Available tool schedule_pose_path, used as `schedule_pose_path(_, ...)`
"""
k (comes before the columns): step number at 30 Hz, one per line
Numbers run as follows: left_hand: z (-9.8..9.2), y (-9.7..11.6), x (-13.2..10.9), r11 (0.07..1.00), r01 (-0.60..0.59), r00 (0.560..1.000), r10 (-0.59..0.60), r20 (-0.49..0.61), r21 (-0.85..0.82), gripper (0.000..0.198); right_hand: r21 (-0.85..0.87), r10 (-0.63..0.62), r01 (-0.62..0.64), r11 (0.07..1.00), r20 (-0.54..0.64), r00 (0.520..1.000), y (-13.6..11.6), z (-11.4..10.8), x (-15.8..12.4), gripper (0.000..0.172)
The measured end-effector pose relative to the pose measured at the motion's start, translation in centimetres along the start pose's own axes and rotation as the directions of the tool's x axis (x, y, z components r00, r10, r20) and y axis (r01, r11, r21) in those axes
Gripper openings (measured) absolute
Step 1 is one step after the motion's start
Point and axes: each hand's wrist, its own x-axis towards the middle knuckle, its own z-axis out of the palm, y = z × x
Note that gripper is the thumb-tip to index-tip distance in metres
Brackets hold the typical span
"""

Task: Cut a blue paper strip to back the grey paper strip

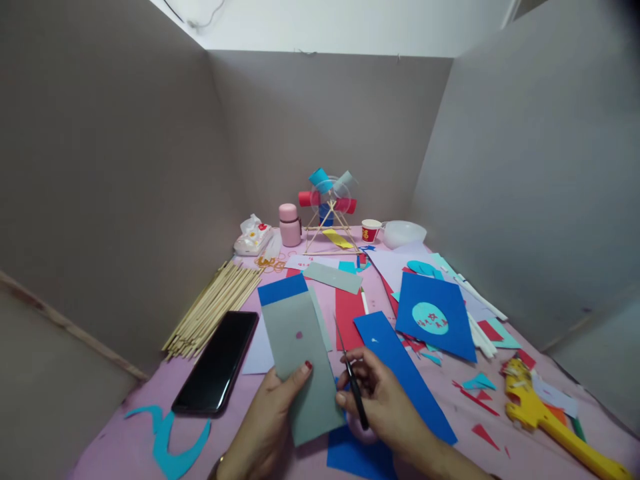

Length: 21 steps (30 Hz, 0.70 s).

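Note:
My left hand (275,407) grips a long grey paper strip (299,367), thumb on its face and fingers behind. A blue strip (283,290) shows behind its top end. The grey strip has a small dark spot in its upper half. In my right hand (373,387) is a slim pointed tool (356,393) with a black handle, its thin metal tip angled up beside the strip's right edge. Whether it is an awl or scissors seen edge-on, I cannot tell. Under that hand lies another blue paper strip (410,373) with a small white mark.
A phone (217,363) and wooden sticks (220,307) lie left. At the back stand a pink flask (289,227), a stick-framed wheel (331,200), a paper cup (371,231) and a bowl (405,233). Right are a yellow glue gun (545,417), paper scraps and a blue sheet (435,290).

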Motion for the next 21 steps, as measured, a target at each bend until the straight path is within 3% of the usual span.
schedule_pose_path(5,0.7,-0.8,0.1,0.996,0.021,0.999,-0.019,0.026,-0.089,0.033,0.06,0.036,-0.034,0.998,-0.024,0.999,0.5,0.3,0.0,0.041)
schedule_pose_path(10,0.7,0.6,0.9,0.993,-0.037,0.999,0.036,-0.009,-0.108,0.027,0.054,0.076,-0.077,0.996,0.013,0.997,0.7,-0.1,-0.3,0.042)
schedule_pose_path(14,1.1,1.8,1.3,0.995,-0.048,0.998,0.044,-0.046,-0.083,0.024,-0.001,0.094,-0.094,0.996,0.042,0.995,2.3,-0.3,-0.6,0.037)
schedule_pose_path(18,1.4,1.4,1.8,0.999,-0.021,0.998,0.018,-0.067,-0.045,0.022,-0.038,0.124,-0.121,0.992,0.083,0.989,4.2,-0.3,-0.5,0.041)
schedule_pose_path(21,1.1,1.1,2.1,1.0,0.001,0.999,-0.001,-0.047,-0.001,0.027,-0.07,0.169,-0.161,0.984,0.112,0.979,3.9,-1.0,-0.5,0.047)
